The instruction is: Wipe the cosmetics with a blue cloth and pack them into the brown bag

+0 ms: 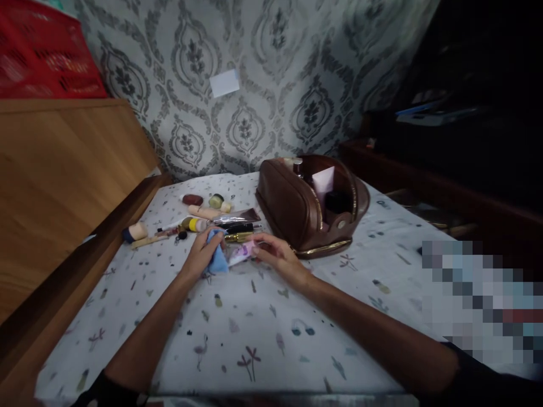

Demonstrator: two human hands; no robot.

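Note:
My left hand (200, 252) is closed on a folded blue cloth (218, 259). Between the fingers of my right hand (282, 257) is one end of a small white tube with pink and purple print (241, 252), whose other end points toward the cloth. Just behind my hands lie a gold tube (238, 237), a black tube (240, 228) and a shiny silver tube (237, 217). A small yellow-banded bottle (196, 225) is close to my left hand. To the right stands an unzipped brown bag (286, 206) with a pale pink tube (323, 182) and dark items inside.
Makeup brushes (149, 240), a dark-and-cream item (136, 232), a dark red oval item (192, 199) and small jars (216, 200) lie left and back on the patterned cloth (254, 322). A wooden panel (63, 181) borders the left. Wallpaper (246, 124) covers the back.

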